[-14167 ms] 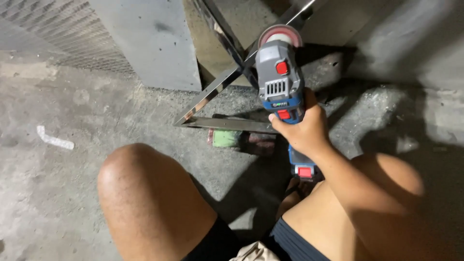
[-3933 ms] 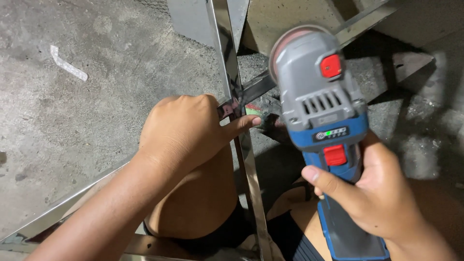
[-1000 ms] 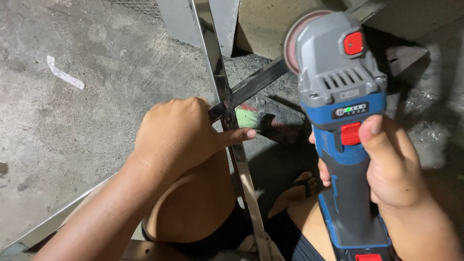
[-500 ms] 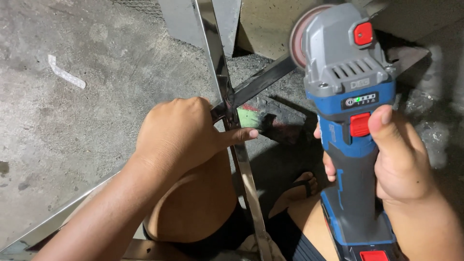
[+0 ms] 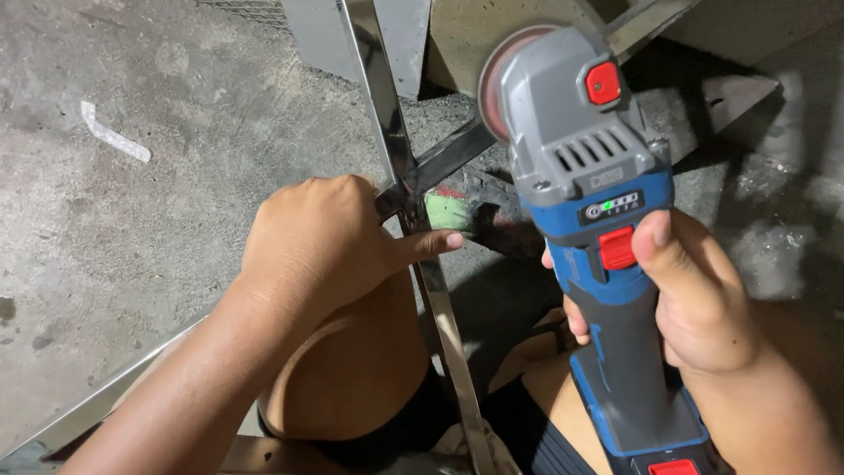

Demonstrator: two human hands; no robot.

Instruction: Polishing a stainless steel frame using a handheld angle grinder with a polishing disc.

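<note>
Angle grinder (image 5: 587, 202), blue-grey, red buttons: right hand (image 5: 703, 299) fingers clenched round it; left hand (image 5: 321, 251) apparently grips metal strip (image 5: 396, 167).

The left hand (image 5: 321, 251) lay knuckles up, its fingers curled down and closed as a grip around something beneath the palm, with the thumb stretched out straight to the right. Its forearm ran back from the wrist to the lower left corner of the view, bare and nearly straight. Beneath it a bent bare knee showed, the leg folded in a low squat. The right hand (image 5: 694, 299) came in from the lower right, wrist slightly bent, the fingers wrapped tight in a closed grip and the thumb laid along the upper side, pointing up and left. The two hands were near each other but apart.
</note>
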